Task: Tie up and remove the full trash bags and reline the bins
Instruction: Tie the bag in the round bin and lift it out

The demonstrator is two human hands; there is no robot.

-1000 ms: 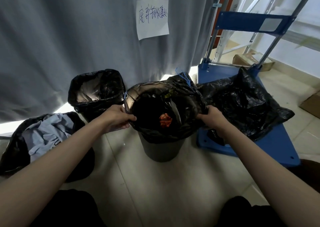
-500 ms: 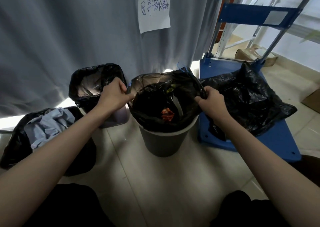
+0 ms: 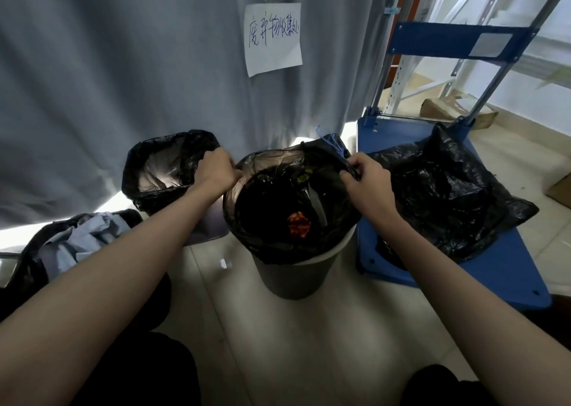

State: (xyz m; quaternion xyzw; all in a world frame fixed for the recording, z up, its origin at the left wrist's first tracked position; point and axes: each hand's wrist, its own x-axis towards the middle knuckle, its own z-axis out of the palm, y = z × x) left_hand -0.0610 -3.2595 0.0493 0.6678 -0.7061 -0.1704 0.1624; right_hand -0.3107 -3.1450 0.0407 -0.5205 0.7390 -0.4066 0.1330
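Observation:
A grey round bin stands on the floor in the middle, lined with a black trash bag that holds rubbish, including a red-orange scrap. My left hand grips the bag's left rim. My right hand pinches the right rim, beside the blue drawstring sticking up at the back. The bag's edge is lifted off the bin's rim, which shows pale at the front right.
A second bin with a black liner stands at the back left. A black bag with blue cloth lies at the far left. A blue platform trolley on the right carries a crumpled black bag. A grey curtain hangs behind.
Both hands have moved up and back along the bag's rim, pulling its edge off the bin so the bin's rim shows. The bag's mouth has drawn narrower.

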